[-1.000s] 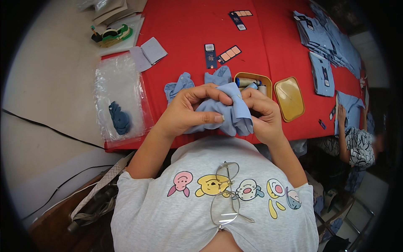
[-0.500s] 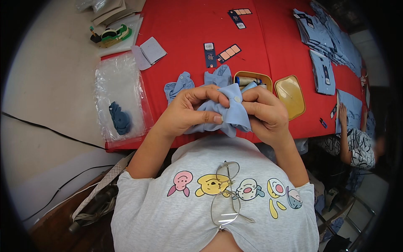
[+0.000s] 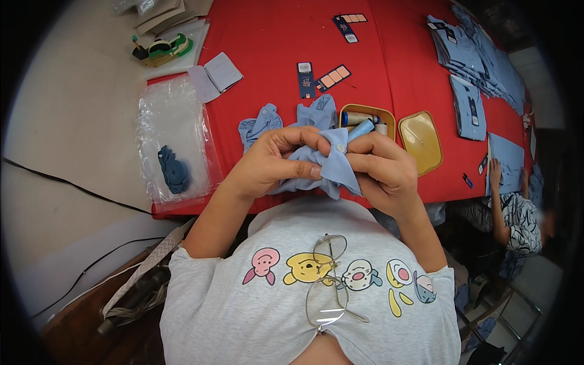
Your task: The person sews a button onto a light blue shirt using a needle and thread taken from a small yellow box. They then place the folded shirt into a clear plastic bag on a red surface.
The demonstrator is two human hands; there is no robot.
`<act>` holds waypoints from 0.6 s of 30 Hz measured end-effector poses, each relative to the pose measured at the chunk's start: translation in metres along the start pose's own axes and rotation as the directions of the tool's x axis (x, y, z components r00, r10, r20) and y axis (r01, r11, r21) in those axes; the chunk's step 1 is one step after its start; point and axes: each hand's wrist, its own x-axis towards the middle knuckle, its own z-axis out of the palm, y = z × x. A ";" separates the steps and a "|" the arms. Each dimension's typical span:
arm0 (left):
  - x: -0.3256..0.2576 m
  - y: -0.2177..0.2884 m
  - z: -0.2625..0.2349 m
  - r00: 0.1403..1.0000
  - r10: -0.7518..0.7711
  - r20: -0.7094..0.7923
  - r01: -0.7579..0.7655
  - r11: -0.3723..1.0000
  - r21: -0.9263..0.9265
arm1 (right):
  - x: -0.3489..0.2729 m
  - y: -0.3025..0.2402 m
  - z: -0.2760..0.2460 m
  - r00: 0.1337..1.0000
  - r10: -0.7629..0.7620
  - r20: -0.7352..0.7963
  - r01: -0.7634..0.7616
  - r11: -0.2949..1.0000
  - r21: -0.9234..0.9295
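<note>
At the far left I see a clear plastic bag (image 3: pixel 173 143) with a dark blue cloth piece inside, lying on the red-covered bench (image 3: pixel 274 42). My left hand (image 3: pixel 271 163) is clamped on a light blue fabric garment with a white button (image 3: pixel 331 167), held above the bench's near edge. My right hand (image 3: pixel 383 167) pinches its other side. Just behind stands a yellow oval tin of thread spools (image 3: pixel 367 117).

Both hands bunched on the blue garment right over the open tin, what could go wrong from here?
1. The left hand and right hand hide most of the light blue garment; the white button could be misaligned unseen.
2. The open thread tin lies just beyond the knuckles; a tug might knock spools out.
3. Eyeglasses hang loosely from the shirt collar and may slip.
</note>
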 end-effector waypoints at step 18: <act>0.014 -0.012 0.012 0.957 0.177 -0.230 -0.142 0.976 0.164 | 0.010 0.007 0.000 0.991 -0.126 0.047 0.134 0.909 -0.394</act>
